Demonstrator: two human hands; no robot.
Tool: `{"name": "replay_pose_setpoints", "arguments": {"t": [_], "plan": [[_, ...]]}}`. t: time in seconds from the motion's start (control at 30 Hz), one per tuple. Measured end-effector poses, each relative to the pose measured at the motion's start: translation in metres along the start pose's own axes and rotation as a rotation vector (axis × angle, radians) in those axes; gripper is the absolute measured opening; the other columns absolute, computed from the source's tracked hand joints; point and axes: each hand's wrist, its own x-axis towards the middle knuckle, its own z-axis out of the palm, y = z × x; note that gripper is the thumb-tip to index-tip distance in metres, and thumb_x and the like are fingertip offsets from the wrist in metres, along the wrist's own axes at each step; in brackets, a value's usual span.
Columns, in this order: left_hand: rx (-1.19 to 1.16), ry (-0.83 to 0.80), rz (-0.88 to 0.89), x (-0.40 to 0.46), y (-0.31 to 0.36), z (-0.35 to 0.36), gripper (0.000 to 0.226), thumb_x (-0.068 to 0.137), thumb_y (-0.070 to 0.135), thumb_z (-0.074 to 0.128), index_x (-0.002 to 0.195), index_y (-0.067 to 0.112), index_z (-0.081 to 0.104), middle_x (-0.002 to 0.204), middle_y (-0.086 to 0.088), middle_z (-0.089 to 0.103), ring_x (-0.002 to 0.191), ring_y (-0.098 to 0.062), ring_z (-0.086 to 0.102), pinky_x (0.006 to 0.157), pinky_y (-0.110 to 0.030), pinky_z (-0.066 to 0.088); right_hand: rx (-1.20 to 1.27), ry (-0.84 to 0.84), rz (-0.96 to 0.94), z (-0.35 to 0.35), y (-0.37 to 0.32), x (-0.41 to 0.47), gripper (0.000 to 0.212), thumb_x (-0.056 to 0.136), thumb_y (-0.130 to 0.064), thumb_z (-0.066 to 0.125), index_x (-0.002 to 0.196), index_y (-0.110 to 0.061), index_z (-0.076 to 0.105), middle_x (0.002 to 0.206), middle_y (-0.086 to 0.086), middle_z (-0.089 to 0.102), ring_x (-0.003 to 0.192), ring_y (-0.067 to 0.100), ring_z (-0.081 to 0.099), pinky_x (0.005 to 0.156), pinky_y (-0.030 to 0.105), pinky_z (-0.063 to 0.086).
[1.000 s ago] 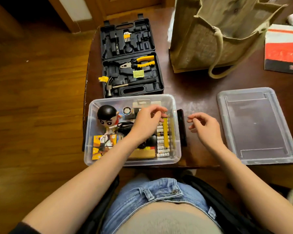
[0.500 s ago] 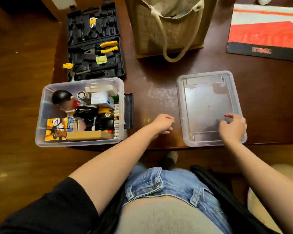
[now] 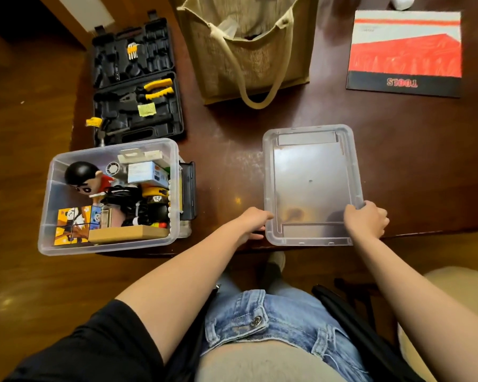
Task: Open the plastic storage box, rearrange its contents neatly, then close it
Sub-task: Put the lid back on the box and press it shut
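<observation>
Clear plastic is what we hold now: the lid [image 3: 311, 186] lies flat on the brown table [image 3: 414, 150], in the lower right of the middle of the frame. Our right hand [image 3: 366, 219] is closed on its near right corner. Our left hand [image 3: 253, 222] touches its near left edge, fingers bent at the rim; we cannot tell if it grips yet. The two hands are apart, one at each side of the lid.

The box [image 3: 109, 197] sits open at the left of the frame, well apart from the lid, and its near edge hangs over the table edge.

What could go wrong? We think the box could tip off the table if we push the lid down hard, because part of it has no table under it. The doll [image 3: 87, 177] with the big black head looks tall, so the lid may not shut on it.

We count one lid, one box, one doll, one open black tool case [image 3: 135, 81] in the upper left, one cloth bag [image 3: 246, 48] at the top middle, and one red book [image 3: 404, 51] in the upper right
</observation>
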Motion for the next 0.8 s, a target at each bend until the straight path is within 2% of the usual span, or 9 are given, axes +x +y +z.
{"name": "replay_pose_setpoints", "arguments": {"t": [0.13, 0.27, 0.3, 0.37, 0.47, 0.53, 0.63, 0.73, 0.8], "plan": [[-0.075, 0.035, -0.038, 0.001, -0.012, -0.009, 0.039, 0.095, 0.025, 0.051, 0.132, 0.013, 0.047, 0.142, -0.005, 0.044, 0.122, -0.019, 0.046, 0.084, -0.034, 0.042, 0.071, -0.04, 0.056, 0.006, 0.001, -0.005, 0.036, 0.09, -0.024, 0.049, 0.121, -0.005, 0.055, 0.131, 0.02, 0.046, 0.121, 0.037, 0.04, 0.101, 0.046, 0.036], [-0.148, 0.079, -0.059, 0.001, -0.022, -0.022, 0.041, 0.092, 0.026, 0.055, 0.131, 0.015, 0.049, 0.136, -0.003, 0.049, 0.119, -0.018, 0.046, 0.087, -0.036, 0.039, 0.228, -0.122, 0.041, 0.011, 0.0, -0.011, 0.021, 0.091, -0.025, 0.05, 0.1, -0.007, 0.056, 0.099, 0.015, 0.058, 0.094, 0.033, 0.056, 0.079, 0.036, 0.044], [-0.158, 0.093, -0.058, 0.002, -0.023, -0.024, 0.044, 0.091, 0.026, 0.056, 0.132, 0.014, 0.047, 0.137, -0.003, 0.048, 0.121, -0.019, 0.045, 0.089, -0.037, 0.039, 0.227, -0.147, 0.035, 0.012, -0.003, -0.012, 0.027, 0.091, -0.027, 0.051, 0.106, -0.005, 0.055, 0.101, 0.015, 0.058, 0.095, 0.032, 0.056, 0.079, 0.036, 0.045], [-0.166, 0.122, -0.052, 0.003, -0.026, -0.03, 0.049, 0.09, 0.027, 0.058, 0.135, 0.012, 0.045, 0.14, -0.005, 0.046, 0.125, -0.022, 0.043, 0.096, -0.038, 0.04, 0.164, -0.213, 0.039, 0.014, -0.007, -0.013, 0.039, 0.091, -0.031, 0.053, 0.118, -0.004, 0.053, 0.116, 0.018, 0.058, 0.106, 0.035, 0.056, 0.089, 0.039, 0.045], [-0.162, 0.156, -0.044, 0.001, -0.03, -0.039, 0.054, 0.09, 0.029, 0.059, 0.138, 0.011, 0.042, 0.143, -0.006, 0.043, 0.129, -0.024, 0.04, 0.098, -0.04, 0.035, 0.121, -0.302, 0.05, 0.016, -0.012, -0.015, 0.034, 0.09, -0.037, 0.051, 0.098, -0.005, 0.062, 0.109, 0.02, 0.059, 0.098, 0.035, 0.056, 0.087, 0.041, 0.046], [-0.183, 0.127, -0.039, 0.001, -0.034, -0.043, 0.054, 0.091, 0.028, 0.058, 0.138, 0.01, 0.041, 0.141, -0.007, 0.044, 0.127, -0.024, 0.042, 0.096, -0.039, 0.036, 0.14, -0.318, 0.076, 0.017, -0.014, -0.017, 0.043, 0.088, -0.035, 0.048, 0.107, 0.001, 0.061, 0.112, 0.022, 0.06, 0.099, 0.037, 0.059, 0.084, 0.041, 0.048], [-0.246, 0.074, -0.013, -0.001, -0.036, -0.044, 0.041, 0.092, 0.022, 0.058, 0.128, 0.008, 0.048, 0.136, -0.011, 0.05, 0.115, -0.022, 0.053, 0.094, -0.037, 0.045, 0.205, -0.3, 0.068, 0.022, -0.017, -0.025, 0.046, 0.088, -0.032, 0.043, 0.115, 0.002, 0.055, 0.111, 0.022, 0.061, 0.099, 0.039, 0.06, 0.079, 0.04, 0.047], [-0.087, 0.147, 0.017, -0.005, -0.036, -0.046, 0.061, 0.091, 0.026, 0.059, 0.142, 0.01, 0.03, 0.14, -0.011, 0.043, 0.119, -0.027, 0.052, 0.091, -0.035, 0.049, 0.24, -0.187, -0.031, 0.024, -0.017, -0.036, 0.039, 0.093, -0.038, 0.039, 0.101, -0.004, 0.055, 0.092, 0.011, 0.06, 0.086, 0.033, 0.057, 0.069, 0.036, 0.041], [-0.056, 0.125, 0.031, -0.013, -0.032, -0.05, 0.063, 0.092, 0.034, 0.056, 0.144, 0.017, 0.025, 0.139, -0.009, 0.043, 0.117, -0.028, 0.053, 0.09, -0.035, 0.048, 0.236, -0.086, -0.115, 0.019, -0.017, -0.042, 0.04, 0.094, -0.047, 0.038, 0.087, -0.01, 0.054, 0.078, 0.004, 0.055, 0.072, 0.025, 0.051, 0.061, 0.033, 0.035]]}}
